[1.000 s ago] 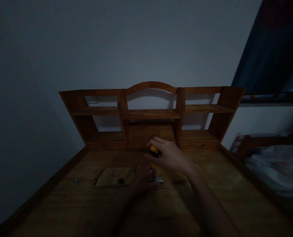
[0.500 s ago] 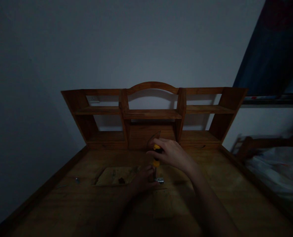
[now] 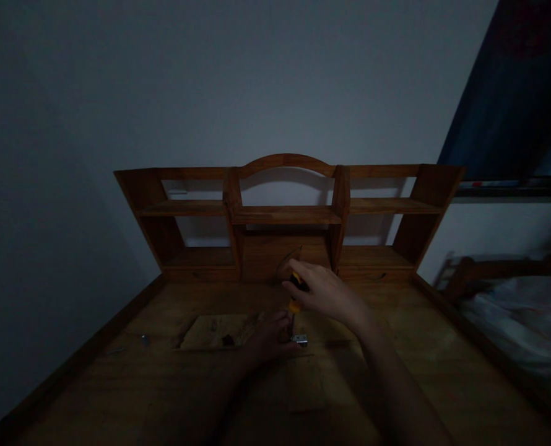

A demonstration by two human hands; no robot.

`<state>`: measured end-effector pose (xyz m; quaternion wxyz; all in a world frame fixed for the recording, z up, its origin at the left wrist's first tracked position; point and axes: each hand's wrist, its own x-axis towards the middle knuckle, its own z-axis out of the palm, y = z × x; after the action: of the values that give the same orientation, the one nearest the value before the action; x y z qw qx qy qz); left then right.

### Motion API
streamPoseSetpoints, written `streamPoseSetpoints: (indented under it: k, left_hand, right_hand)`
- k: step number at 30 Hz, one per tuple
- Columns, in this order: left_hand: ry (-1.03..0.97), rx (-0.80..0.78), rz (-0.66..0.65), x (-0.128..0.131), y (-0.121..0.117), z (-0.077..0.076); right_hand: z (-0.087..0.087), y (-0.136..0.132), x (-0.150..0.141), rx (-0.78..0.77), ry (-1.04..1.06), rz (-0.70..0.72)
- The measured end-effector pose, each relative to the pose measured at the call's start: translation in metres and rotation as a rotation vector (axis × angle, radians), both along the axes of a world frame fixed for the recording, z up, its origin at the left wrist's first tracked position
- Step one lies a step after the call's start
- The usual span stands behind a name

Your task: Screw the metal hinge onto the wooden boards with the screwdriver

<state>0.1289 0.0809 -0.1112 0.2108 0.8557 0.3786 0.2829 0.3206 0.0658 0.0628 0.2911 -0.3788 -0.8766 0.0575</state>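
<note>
A broad wooden surface (image 3: 164, 384), grained and worn, is stretching beneath a wooden shelf unit (image 3: 285, 215) with an arched top, against a plain, dim wall (image 3: 275, 80). The right hand (image 3: 324, 290) is closing its grip around a yellow-and-black screwdriver (image 3: 295, 305), standing nearly upright over a shiny metal hinge (image 3: 299, 339), which the left hand (image 3: 272, 337) is steadying on the surface, fingers curled.

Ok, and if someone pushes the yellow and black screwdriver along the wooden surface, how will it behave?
The screwdriver should stay stiff, since its thin shaft looks straight and metallic. It may roll, as the handle looks roundish. The handle end is probably heavier, being much thicker than the shaft.
</note>
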Motion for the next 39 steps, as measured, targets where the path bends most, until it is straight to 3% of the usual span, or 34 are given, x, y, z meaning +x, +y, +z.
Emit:
streamPoseSetpoints:
  k: [4,12,20,28,39]
  left_hand:
    - [0.020,-0.001,0.023,0.000,0.000,-0.001]
    - [0.030,0.008,0.021,0.001,-0.001,0.002]
    - [0.020,0.014,0.023,0.000,0.001,-0.005]
    - [0.026,0.033,0.027,-0.002,0.004,-0.013]
    - [-0.016,0.013,0.015,0.001,0.000,-0.003]
  right_hand:
    - [0.002,-0.003,-0.002,0.002,-0.028,-0.065]
    - [0.004,-0.004,0.000,-0.018,-0.001,0.059]
    - [-0.003,-0.004,-0.012,0.070,-0.058,-0.109]
    - [0.003,-0.012,-0.011,-0.038,-0.011,0.051]
    - [-0.003,-0.004,-0.014,0.128,-0.157,-0.215]
